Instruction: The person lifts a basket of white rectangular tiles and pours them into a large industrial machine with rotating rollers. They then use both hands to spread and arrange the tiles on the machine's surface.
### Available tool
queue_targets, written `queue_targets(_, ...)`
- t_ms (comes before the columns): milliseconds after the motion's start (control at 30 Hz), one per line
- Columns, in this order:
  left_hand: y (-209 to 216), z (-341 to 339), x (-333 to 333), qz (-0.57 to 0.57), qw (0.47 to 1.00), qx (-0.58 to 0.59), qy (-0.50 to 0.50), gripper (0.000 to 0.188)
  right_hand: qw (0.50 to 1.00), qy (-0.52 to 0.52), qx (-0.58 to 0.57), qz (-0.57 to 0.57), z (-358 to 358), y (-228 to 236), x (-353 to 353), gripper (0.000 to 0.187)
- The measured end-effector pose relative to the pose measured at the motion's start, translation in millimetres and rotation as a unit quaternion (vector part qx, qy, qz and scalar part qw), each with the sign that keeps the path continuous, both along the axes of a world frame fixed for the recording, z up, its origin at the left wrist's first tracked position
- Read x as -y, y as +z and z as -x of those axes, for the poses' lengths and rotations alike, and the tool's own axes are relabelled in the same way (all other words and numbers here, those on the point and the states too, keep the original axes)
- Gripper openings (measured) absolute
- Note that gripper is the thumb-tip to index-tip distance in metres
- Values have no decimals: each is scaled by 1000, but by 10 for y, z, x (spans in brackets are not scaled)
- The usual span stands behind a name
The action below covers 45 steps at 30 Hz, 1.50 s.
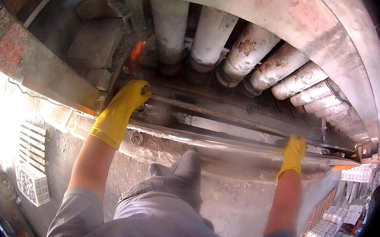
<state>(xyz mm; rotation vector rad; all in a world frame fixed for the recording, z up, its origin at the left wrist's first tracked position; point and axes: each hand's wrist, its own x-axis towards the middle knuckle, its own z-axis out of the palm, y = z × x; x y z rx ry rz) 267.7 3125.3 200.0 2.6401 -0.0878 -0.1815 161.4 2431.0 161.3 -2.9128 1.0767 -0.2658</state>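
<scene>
Both my hands wear yellow rubber gloves and reach forward over a long, dark metal trough (224,143). My left hand (130,97) is at the trough's left end, its fingers curled; what lies inside them is hidden. Along the far side of the opening runs a long, dark metal bar (226,116), starting beside my left fingers. My right hand (294,151) is farther along to the right, its fingers bent down over this bar. Pale, shiny material (234,128) shows in the slot between the bar and the near rim.
Several thick, pale, stained pipes (212,40) slant down behind the trough under a curved metal hood (300,19). An orange glow (137,51) shows near the left end. A wooden pallet (33,144) and a white crate (32,183) are on the floor at left; stacked white blocks (326,227) stand at right.
</scene>
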Motion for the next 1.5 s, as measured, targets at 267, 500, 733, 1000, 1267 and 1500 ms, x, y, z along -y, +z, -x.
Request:
queue_targets(267,-88,18,-83,30,999,-11,16,42,994,-70,19,-83,-153,201,-366,55)
queue_targets(500,-8,257,12,9,1000,-16,0,42,998,23,-4,50,257,-362,279,57)
queue_targets(733,-30,606,-75,-46,998,39,-25,45,992,-79,26,-96,376,380,-599,58)
queue_targets(1000,14,837,140,-67,994,21,-88,47,986,-127,51,-98,734,325,-561,55)
queue_targets(1267,-258,302,172,-153,982,54,-96,50,988,-110,73,-82,879,280,-639,57)
queue_targets(1500,-835,5,532,-178,983,38,-36,50,987,-119,75,-76,1081,255,-714,56)
